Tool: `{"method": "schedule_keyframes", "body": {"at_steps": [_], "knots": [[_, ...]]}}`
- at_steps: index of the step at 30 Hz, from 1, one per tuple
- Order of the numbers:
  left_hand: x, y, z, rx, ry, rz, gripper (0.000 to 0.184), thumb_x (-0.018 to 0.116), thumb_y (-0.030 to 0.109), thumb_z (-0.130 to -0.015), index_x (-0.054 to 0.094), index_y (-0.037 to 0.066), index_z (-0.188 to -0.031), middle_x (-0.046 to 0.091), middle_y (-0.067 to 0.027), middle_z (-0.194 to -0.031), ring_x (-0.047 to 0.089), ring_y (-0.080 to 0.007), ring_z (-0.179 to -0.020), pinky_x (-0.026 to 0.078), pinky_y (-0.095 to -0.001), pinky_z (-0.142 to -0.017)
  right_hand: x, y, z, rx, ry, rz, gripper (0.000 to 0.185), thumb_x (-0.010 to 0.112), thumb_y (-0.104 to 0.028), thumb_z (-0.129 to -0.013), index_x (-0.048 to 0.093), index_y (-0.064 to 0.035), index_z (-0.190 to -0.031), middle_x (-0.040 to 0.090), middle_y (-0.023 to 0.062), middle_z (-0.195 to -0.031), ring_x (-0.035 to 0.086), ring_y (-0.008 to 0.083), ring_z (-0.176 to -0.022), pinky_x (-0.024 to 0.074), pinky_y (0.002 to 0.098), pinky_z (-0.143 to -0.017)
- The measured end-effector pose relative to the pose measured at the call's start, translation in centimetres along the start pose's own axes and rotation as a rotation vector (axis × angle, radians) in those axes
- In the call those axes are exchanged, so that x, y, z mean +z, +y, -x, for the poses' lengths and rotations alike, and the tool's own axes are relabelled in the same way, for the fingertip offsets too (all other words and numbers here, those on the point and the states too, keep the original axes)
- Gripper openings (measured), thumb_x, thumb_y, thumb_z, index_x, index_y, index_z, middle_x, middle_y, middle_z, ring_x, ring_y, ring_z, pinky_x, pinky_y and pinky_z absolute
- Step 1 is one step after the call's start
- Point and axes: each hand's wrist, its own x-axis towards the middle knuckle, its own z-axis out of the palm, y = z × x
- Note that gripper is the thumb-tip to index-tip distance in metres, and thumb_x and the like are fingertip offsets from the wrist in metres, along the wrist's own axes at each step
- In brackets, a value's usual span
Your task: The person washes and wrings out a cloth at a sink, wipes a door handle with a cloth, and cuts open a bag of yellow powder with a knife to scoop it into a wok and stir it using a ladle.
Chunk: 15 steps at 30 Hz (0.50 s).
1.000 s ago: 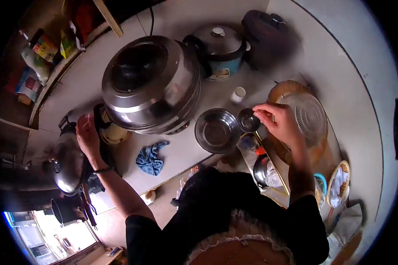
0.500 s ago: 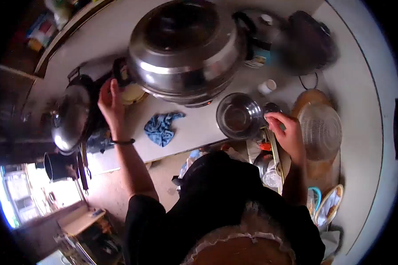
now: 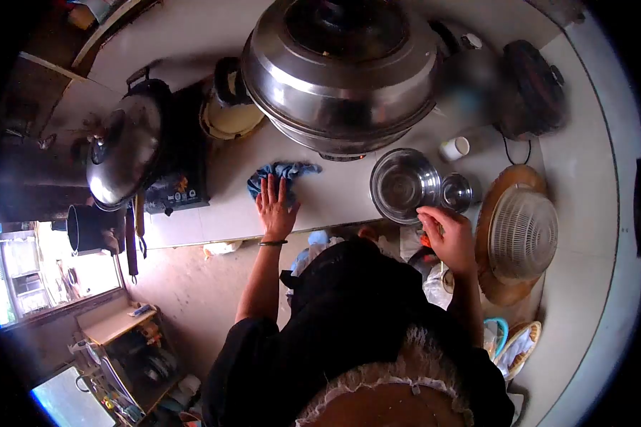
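On the near part of the counter, my left hand lies with its fingers spread over the lower edge of a crumpled blue cloth. My right hand has curled fingers, thumb and index close together, just below a metal bowl and a small round bowl. Whether anything is between those fingertips is too small to tell. A white cup lies above the small bowl. Behind the cloth stands a large steel steamer pot with a lid.
A lidded wok sits on a black stove at the left. A pan with something pale is beside the steamer. On the right, a plastic colander rests on a round wooden board. A dark bag stands behind.
My left hand has moved right from beside the stove onto the blue cloth, fingers now spread. My right hand has drawn slightly away from the small bowl. The view has shifted.
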Motion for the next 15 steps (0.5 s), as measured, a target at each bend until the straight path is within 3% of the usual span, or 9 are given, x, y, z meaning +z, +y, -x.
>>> {"method": "schedule_keyframes", "body": {"at_steps": [2,4,6,8,12,13,15], "knots": [[1.1,-1.7,0.5,0.020,0.017,-0.019,0.071,0.066,0.036,-0.077,0.037,0.015,-0.138,0.028,-0.0125,-0.147,0.023,-0.0309,-0.136,0.022,-0.0481,-0.106,0.1,-1.4,-0.1,0.049,-0.041,-0.002,0.014,0.064,-0.014,-0.084,0.065,-0.0060,-0.095,0.067,0.0126,-0.080,0.065,0.0261,-0.068,0.0504,0.0336,-0.063],[2.0,-2.9,1.2,0.030,0.019,-0.007,0.069,0.065,0.035,-0.078,0.037,0.015,-0.138,0.028,-0.0120,-0.147,0.023,-0.0305,-0.137,0.023,-0.0480,-0.106,1.2,-0.3,0.2,-0.064,0.034,0.068,0.014,0.065,-0.015,-0.082,0.065,-0.0072,-0.093,0.066,0.0102,-0.075,0.064,0.0227,-0.062,0.0482,0.0319,-0.057],[-0.8,-1.7,2.2,0.003,-0.008,-0.016,0.067,0.063,0.035,-0.080,0.037,0.013,-0.138,0.029,-0.0123,-0.147,0.024,-0.0315,-0.136,0.023,-0.0476,-0.106,1.9,0.8,0.4,-0.072,0.045,0.035,0.013,0.066,-0.016,-0.082,0.066,-0.0072,-0.092,0.065,0.0094,-0.071,0.062,0.0213,-0.058,0.0466,0.0303,-0.054],[-0.2,-2.3,3.3,-0.013,0.055,-0.061,0.068,0.063,0.036,-0.079,0.037,0.012,-0.138,0.029,-0.0132,-0.146,0.025,-0.0326,-0.136,0.024,-0.0477,-0.105,2.7,1.9,1.1,0.000,0.065,0.049,0.012,0.065,-0.015,-0.083,0.065,-0.0062,-0.091,0.064,0.0087,-0.068,0.061,0.0200,-0.056,0.0460,0.0295,-0.053],[-0.3,-1.5,3.9,-0.092,0.064,-0.106,0.069,0.063,0.039,-0.079,0.039,0.011,-0.137,0.030,-0.0139,-0.146,0.025,-0.0335,-0.135,0.027,-0.0485,-0.104,5.3,7.3,3.3,0.272,0.042,0.379,0.030,0.062,-0.034,-0.085,0.065,-0.0057,-0.077,0.062,0.0130,-0.064,0.061,0.0276,-0.056,0.0457,0.0345,-0.052],[0.0,-1.8,3.9,-0.110,0.059,-0.116,0.069,0.063,0.040,-0.079,0.039,0.010,-0.136,0.030,-0.0139,-0.146,0.025,-0.0335,-0.135,0.027,-0.0487,-0.103,6.3,9.5,4.1,0.310,0.038,0.431,0.041,0.058,-0.045,-0.085,0.065,-0.0071,-0.070,0.061,0.0168,-0.064,0.060,0.0315,-0.058,0.0444,0.0376,-0.051],[1.0,-2.3,3.6,-0.178,0.027,-0.164,0.070,0.062,0.044,-0.079,0.041,0.010,-0.136,0.030,-0.0135,-0.146,0.025,-0.0334,-0.135,0.028,-0.0495,-0.102,7.6,12.2,4.9,0.465,-0.016,0.189,0.043,0.057,-0.046,-0.086,0.065,-0.0069,-0.069,0.060,0.0178,-0.064,0.061,0.0315,-0.058,0.0444,0.0382,-0.051]]}}
